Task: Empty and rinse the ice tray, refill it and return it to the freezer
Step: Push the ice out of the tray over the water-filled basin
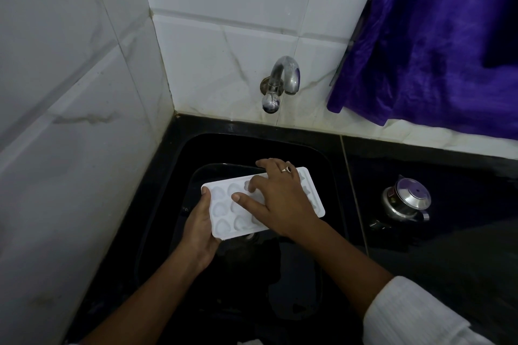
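White plastic ice tray [221, 206], rectangular with rounded corners and heart-shaped cavities in rows, is held roughly level above the black sink [252, 145], below and in front of the tap [283, 78]. Left hand [200, 230] grips the tray's left short end, thumb on the top rim, fingers curled beneath and hidden. Right hand [280, 202] lies on top of the tray, fingers spread and nearly straight, a ring on one finger; it covers the tray's middle and much of its right half. Whether the cavities hold anything cannot be told. The tap is a curved chrome spout, dull and spotted, set in glossy white veined tiles [224, 50]. The sink floor is too dark to make out. A lidded steel pot [406, 202] stands on the black counter [364, 148] at right. A shiny purple cloth [434, 36] is cut off by the frame edge, as is a ribbed white sleeve [414, 314].
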Motion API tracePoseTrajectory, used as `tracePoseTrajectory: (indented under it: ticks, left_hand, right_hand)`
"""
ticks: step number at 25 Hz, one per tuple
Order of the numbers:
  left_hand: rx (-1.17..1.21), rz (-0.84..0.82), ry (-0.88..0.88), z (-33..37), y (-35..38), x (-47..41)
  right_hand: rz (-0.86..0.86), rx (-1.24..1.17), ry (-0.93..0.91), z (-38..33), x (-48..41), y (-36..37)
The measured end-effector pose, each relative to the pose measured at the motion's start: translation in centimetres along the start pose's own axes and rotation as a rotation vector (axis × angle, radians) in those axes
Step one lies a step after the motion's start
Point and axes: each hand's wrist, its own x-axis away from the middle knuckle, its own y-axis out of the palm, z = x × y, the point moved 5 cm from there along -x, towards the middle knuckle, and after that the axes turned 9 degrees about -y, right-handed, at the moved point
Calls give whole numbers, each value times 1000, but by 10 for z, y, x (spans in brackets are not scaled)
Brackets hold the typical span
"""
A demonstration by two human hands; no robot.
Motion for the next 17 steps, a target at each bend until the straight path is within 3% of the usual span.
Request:
tracePoseTrajectory:
  ticks: [13,17]
  left_hand:
    - [-51,31,7,-1,-8,-7]
    - [-50,24,9,0,-6,-8]
  right_hand:
    - [-100,52,32,4,-2,7]
    - [-3,69,-6,5,-1,0]
